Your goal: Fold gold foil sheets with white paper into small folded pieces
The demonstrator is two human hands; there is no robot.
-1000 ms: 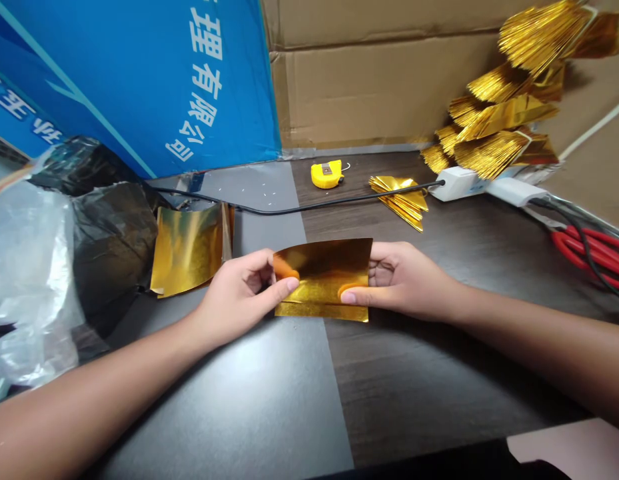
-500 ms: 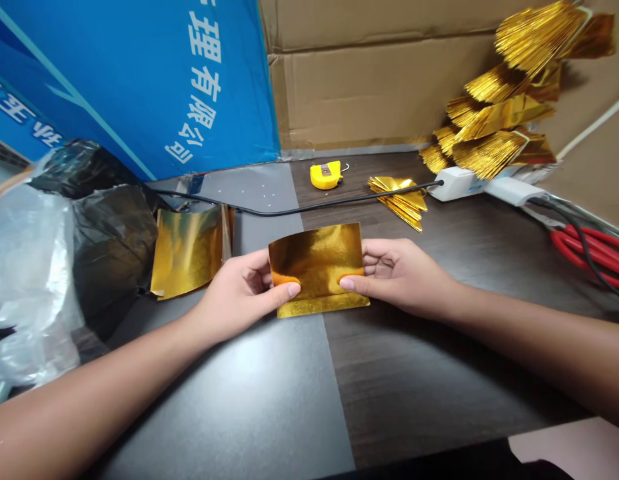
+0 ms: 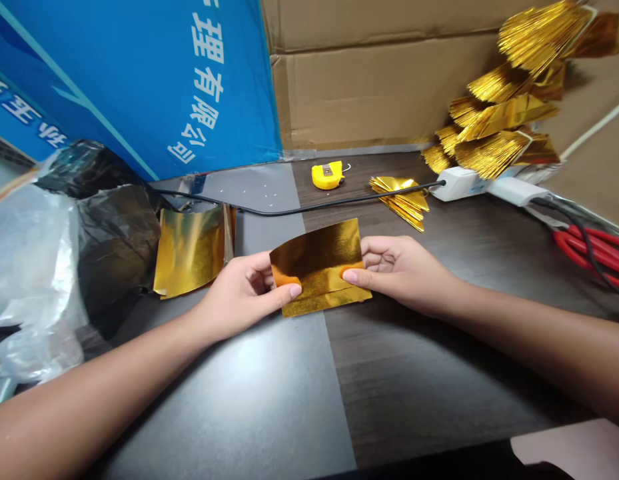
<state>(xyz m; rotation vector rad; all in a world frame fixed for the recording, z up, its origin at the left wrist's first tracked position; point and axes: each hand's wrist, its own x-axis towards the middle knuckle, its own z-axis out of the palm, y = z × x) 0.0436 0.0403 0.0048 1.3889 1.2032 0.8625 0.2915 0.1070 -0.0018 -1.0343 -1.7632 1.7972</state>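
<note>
Between my hands, above the table, is a sheet of shiny gold foil paper [image 3: 319, 257] with a crease running across its lower part. My left hand [image 3: 244, 287] pinches its left side, thumb in front and fingers mostly hidden behind. On the right side my right hand [image 3: 404, 270] grips it the same way, its fingers curled behind the edge. The sheet is tilted, its right end higher. Left of my left hand lies a stack of gold foil sheets [image 3: 189, 253]. A pleated gold foil fan [image 3: 402, 197] rests on the table beyond my right hand.
A yellow tape measure [image 3: 328, 175] sits at the back, behind a black cable [image 3: 289, 211] leading to a white power strip [image 3: 456, 183]. Several folded gold fans [image 3: 494, 150] are piled at the right. Red-handled scissors [image 3: 589, 250] lie below them. Plastic bags [image 3: 114, 247] bulge at the left.
The right end of the gold sheet has tipped up slightly, and its crease shows more plainly. Both hands keep their hold. The whole view has shifted a little.
</note>
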